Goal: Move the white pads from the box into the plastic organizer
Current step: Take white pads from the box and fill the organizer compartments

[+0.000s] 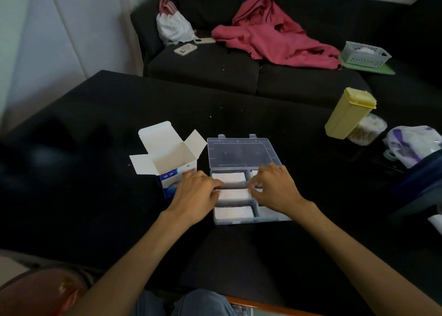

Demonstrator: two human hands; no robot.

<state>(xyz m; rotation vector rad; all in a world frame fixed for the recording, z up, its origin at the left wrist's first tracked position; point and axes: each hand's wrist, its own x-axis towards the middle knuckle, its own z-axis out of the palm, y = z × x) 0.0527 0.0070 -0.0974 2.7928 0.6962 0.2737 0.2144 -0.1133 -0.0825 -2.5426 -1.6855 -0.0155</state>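
Here both hands (195, 191) (275, 186) hold a pad (235, 193) over the organizer (241, 153).

— Where do we look from?
— From one wide-angle camera on our head, facing forward and down over the table (239, 115).
— How near?
— Close: our forearms enter from 6 o'clock, and the hands work just below frame centre.
— And beyond?
— A sofa (239, 72) at 12 o'clock, well back.

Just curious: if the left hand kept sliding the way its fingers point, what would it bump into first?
Probably the right hand, just across the white pad that the left hand touches; depth is unclear.
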